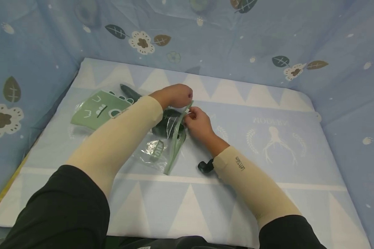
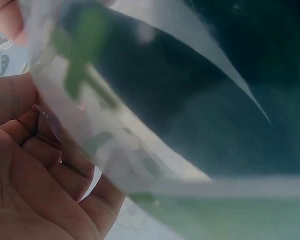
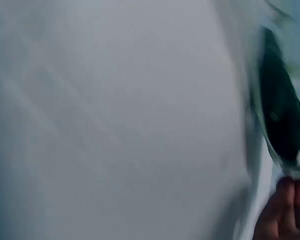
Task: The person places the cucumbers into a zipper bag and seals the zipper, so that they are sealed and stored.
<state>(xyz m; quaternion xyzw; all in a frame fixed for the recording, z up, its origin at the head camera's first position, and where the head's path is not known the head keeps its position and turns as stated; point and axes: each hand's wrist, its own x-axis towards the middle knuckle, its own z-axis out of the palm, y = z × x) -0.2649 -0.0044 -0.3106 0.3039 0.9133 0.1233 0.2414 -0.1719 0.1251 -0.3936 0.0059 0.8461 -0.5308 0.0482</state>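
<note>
A clear plastic zip bag [image 1: 156, 157] with a green seal strip [image 1: 173, 152] lies left of the middle of the table. Dark green contents [image 1: 163, 126] show through its film, their kind unclear. The bag's left part carries a light green cartoon face [image 1: 101, 109]. My left hand [image 1: 176, 95] pinches the bag's edge at the far end of the strip; in the left wrist view its thumb and curled fingers [image 2: 72, 170] lie at the film. Just nearer to me, my right hand [image 1: 199, 126] pinches the strip side, its fingertips [image 3: 290, 187] at the edge.
A dark green pointed piece [image 1: 129, 91] shows behind my left forearm. The table [image 1: 237, 204] has a pale blue and white patterned cover. Blue floral fabric [image 1: 218, 41] rises behind it and at both sides. A small black device [image 1: 205, 167] sits at my right wrist.
</note>
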